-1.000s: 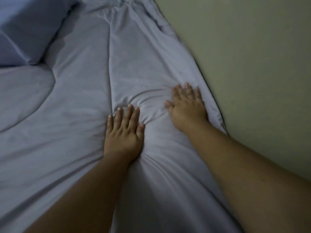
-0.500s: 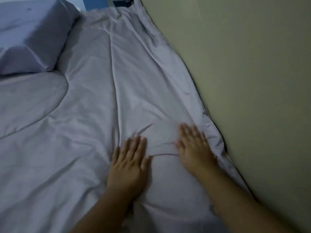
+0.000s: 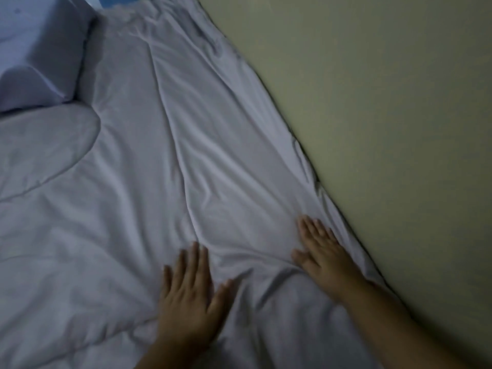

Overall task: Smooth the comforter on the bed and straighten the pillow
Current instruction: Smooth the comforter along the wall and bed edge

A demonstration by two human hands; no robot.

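Observation:
A pale lilac comforter (image 3: pixel 127 209) covers the bed, with long creases running from the head end toward me and small folds bunched between my hands. My left hand (image 3: pixel 190 296) lies flat on it, palm down, fingers spread. My right hand (image 3: pixel 323 255) also presses flat, close to the comforter's edge by the wall. Neither hand holds fabric. A pillow (image 3: pixel 40 54) in the same pale cloth lies at the top left, partly cut off by the frame.
A plain yellow-green wall (image 3: pixel 386 129) runs along the right side of the bed, touching the comforter's edge. A strip of blue (image 3: pixel 117 0) shows past the head of the bed. The room is dim.
Both hands have slid back toward me along the comforter, staying flat. More of the head end and the pillow has come into view, and the stretch above my hands looks smoother.

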